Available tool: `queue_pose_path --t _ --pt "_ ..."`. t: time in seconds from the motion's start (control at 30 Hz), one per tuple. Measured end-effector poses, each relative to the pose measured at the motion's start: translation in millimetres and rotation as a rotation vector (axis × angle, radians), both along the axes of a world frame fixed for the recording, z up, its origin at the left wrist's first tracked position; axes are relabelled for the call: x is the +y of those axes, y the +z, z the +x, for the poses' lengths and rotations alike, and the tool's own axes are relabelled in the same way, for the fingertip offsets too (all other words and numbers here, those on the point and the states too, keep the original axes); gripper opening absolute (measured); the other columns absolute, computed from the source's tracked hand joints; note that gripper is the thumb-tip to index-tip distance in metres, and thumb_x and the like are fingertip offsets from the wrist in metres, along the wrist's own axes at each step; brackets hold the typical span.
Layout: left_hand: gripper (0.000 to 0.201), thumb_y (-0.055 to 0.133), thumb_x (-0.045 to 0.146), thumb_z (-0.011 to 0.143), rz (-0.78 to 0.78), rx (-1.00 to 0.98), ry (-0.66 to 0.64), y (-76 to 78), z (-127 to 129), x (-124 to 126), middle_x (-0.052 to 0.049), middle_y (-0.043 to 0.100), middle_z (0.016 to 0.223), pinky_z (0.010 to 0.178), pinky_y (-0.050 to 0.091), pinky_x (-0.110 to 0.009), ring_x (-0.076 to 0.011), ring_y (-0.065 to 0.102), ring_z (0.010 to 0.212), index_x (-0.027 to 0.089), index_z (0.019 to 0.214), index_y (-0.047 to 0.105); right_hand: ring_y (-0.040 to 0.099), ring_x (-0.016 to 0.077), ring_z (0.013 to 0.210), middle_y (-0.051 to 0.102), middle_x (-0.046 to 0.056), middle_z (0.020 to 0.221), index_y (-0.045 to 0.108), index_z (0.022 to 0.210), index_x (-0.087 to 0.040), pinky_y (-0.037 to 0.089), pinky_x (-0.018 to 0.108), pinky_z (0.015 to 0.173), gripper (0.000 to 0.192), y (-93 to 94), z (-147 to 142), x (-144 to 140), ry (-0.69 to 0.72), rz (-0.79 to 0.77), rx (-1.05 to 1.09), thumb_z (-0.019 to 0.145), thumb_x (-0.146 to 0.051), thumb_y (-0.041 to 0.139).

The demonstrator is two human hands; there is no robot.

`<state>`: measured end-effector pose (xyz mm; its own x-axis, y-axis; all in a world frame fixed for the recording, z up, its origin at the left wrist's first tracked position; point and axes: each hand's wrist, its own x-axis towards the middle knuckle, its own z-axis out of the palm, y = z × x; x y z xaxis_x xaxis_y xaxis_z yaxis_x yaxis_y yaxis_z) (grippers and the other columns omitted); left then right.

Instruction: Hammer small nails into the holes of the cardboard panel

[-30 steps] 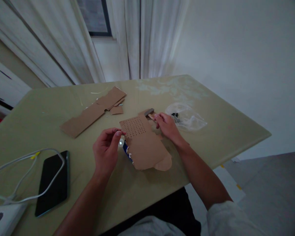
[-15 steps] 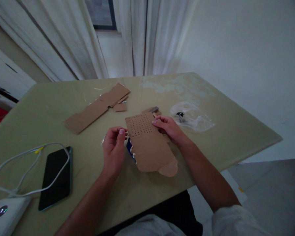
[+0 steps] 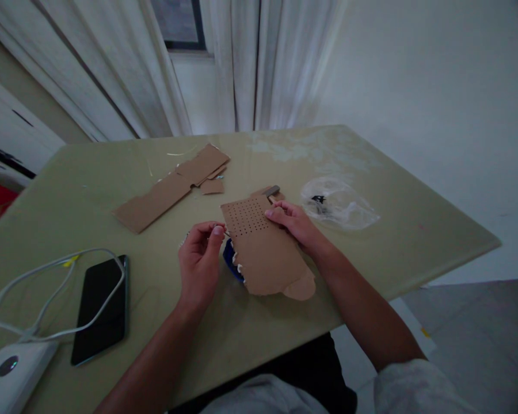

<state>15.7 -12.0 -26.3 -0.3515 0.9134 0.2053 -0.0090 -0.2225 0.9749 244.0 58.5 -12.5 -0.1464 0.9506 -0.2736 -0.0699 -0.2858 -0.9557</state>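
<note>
While the right hand (image 3: 294, 223) presses its fingertips on the perforated cardboard sheet (image 3: 264, 250), the left hand (image 3: 200, 260) sits just left of that sheet, thumb and fingers pinched together; what they pinch I cannot tell. Beyond the sheet on the worktop (image 3: 414, 230) lie cardboard scraps (image 3: 172, 187); a phone (image 3: 100, 308) lies well left.

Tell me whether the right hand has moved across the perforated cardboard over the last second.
Yes. The right hand slid from the small tool at the far corner onto the perforated cardboard, toward the holes.
</note>
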Motion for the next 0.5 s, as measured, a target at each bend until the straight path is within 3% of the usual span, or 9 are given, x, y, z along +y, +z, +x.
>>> queue_pose_path --t 0.13,0.5 --pt "0.020 0.084 0.046 0.099 0.018 0.022 -0.004 0.0 -1.1 -1.1 -0.002 0.083 0.097 0.085 0.061 -0.030 -0.0166 0.074 0.088 0.026 0.101 0.082 0.078 0.0203 0.078 0.085 0.006 0.095 0.081 0.102 -0.020 0.063 0.032 0.070 0.057 0.0 0.4 -2.2 0.110 -0.072 0.140 0.060 -0.046 0.109" --pt "0.020 0.086 0.044 0.096 0.005 0.047 -0.017 -1.6 -0.9 -1.6 -0.004 0.085 0.096 0.083 0.064 -0.031 -0.0177 0.078 0.088 0.025 0.102 0.084 0.082 0.0216 0.082 0.089 0.009 0.106 0.082 0.107 -0.021 0.070 0.034 0.079 0.050 -4.5 -1.4 -4.0 0.108 -0.109 0.203 0.067 -0.037 0.107"
